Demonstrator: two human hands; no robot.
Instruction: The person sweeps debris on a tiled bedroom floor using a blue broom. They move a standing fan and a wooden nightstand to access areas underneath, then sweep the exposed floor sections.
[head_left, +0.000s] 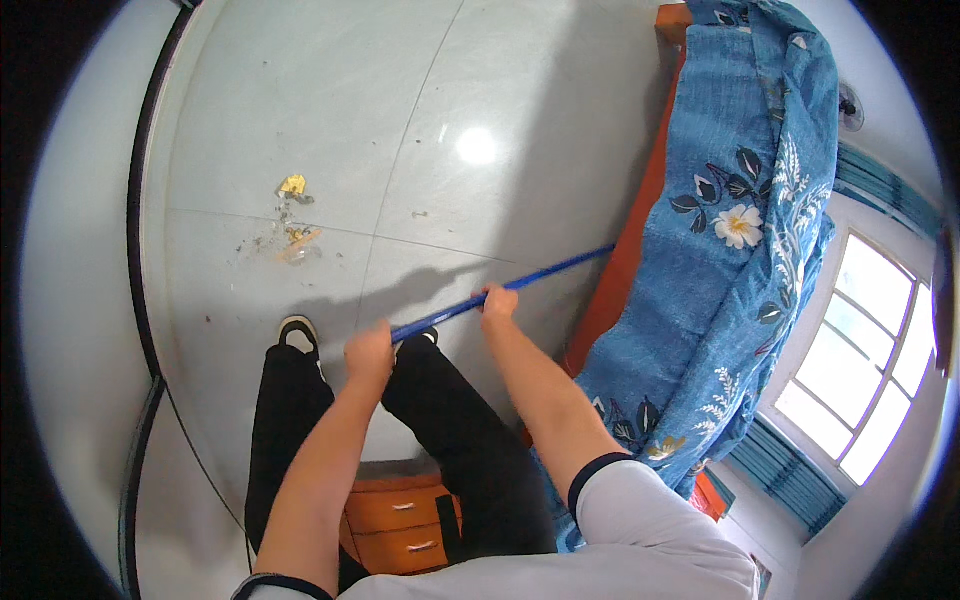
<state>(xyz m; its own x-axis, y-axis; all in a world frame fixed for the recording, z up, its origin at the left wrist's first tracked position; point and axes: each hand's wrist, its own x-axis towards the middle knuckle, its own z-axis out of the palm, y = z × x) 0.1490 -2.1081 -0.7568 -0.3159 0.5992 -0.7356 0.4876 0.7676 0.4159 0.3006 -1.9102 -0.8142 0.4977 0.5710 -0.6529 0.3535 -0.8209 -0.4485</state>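
Note:
A long blue pole (559, 268) slants across in front of my legs. My left hand (370, 352) is wrapped around its near end, above my shoes. Farther along the shaft, my right hand (498, 303) grips it too. The pole's far end passes out of sight beneath the orange-brown bed frame (634, 247), so whatever is fixed there is hidden. On the pale tiled floor (315, 112), left of the pole, lies a small heap of litter (300, 244) with dust, clear plastic and a stick-like scrap. A crumpled yellow wrapper (292, 185) lies just beyond it.
A blue flowered cloth (697, 300) covers the bed on the right. An orange drawer cabinet (397, 517) stands behind my legs. Along the left runs a white wall with a black baseboard (139, 225), and a thin cable (199, 454) trails near it. A barred window (855, 352) is at right.

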